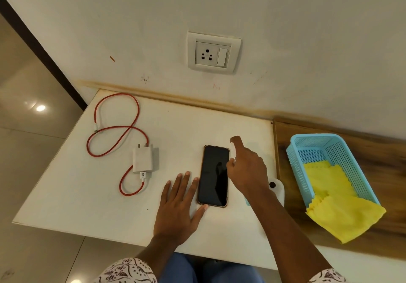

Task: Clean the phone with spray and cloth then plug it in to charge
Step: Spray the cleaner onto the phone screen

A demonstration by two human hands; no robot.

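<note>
The left hand [179, 208] lies flat on the white tabletop [87, 186] with fingers [184, 183] straight and spread, its thumb touching the lower left corner of the phone [214, 175], which lies face up with a dark screen. The right hand [247, 168] is curled around a small spray bottle [233, 160], mostly hidden, just above the phone's right edge, index finger raised. Left lies the white charger [142, 159] with red cable [114, 129]; right, a yellow cloth [336, 197] hangs out of a blue basket [307, 142].
</note>
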